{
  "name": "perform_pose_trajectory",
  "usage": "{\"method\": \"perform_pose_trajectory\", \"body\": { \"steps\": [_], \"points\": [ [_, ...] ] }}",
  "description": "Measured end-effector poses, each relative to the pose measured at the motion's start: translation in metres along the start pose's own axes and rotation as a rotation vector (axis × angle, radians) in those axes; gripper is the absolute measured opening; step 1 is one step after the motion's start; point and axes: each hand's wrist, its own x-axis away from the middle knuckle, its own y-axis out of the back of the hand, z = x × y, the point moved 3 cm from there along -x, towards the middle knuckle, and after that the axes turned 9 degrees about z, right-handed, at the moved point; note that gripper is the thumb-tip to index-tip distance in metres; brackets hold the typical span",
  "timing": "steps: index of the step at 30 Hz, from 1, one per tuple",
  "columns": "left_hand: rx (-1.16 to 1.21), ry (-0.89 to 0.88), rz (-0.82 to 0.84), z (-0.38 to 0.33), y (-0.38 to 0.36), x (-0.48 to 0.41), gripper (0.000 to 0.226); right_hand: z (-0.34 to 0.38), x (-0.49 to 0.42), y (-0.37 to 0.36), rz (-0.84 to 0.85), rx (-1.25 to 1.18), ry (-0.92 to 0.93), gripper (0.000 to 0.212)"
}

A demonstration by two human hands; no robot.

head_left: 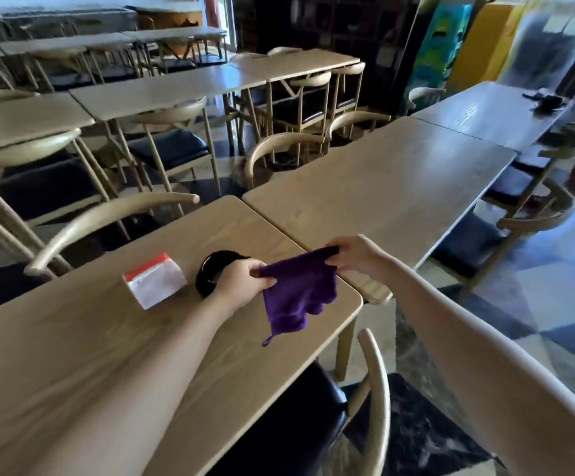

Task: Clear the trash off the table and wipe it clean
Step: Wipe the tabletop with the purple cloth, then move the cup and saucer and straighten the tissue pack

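Pinching one purple cloth (pixel 298 290) by its two upper corners, the left hand (pixel 241 281) and right hand (pixel 355 257) hold it stretched above the bench (pixel 73 355), fingers closed on the fabric, with one black bowl (pixel 212 273) and one red-and-white tissue pack (pixel 153 281) left of the cloth.

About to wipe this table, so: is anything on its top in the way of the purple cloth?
Yes. The left hand and right hand hold the purple cloth above the table. A black dish and a red-and-white packet sit on its far part.
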Motion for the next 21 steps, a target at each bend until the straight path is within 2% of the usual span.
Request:
{"method": "perform_pose_trajectory", "body": {
  "steps": [3,8,12,16,19,21],
  "points": [
    [0.262,0.149,-0.015,0.038,-0.034,-0.012,0.022,-0.036,-0.028,-0.009,0.043,-0.038,-0.09,0.027],
    [0.562,0.358,-0.027,0.084,-0.079,-0.035,0.015,-0.093,-0.065,-0.019,-0.017,0.003,-0.218,0.033],
    [0.589,0.403,-0.109,0.103,-0.086,-0.056,0.02,-0.114,-0.09,-0.031,-0.109,0.144,-0.219,0.035],
    [0.501,0.457,-0.183,0.127,-0.086,-0.07,0.008,-0.123,-0.107,-0.045,-0.147,0.281,-0.187,0.03],
    [0.439,0.488,-0.18,0.139,-0.084,-0.071,0.015,-0.126,-0.117,-0.051,-0.123,0.364,-0.188,0.026],
    [0.526,0.503,-0.149,0.144,-0.079,-0.068,0.013,-0.127,-0.122,-0.052,-0.106,0.399,-0.209,0.026]
  ]
}}
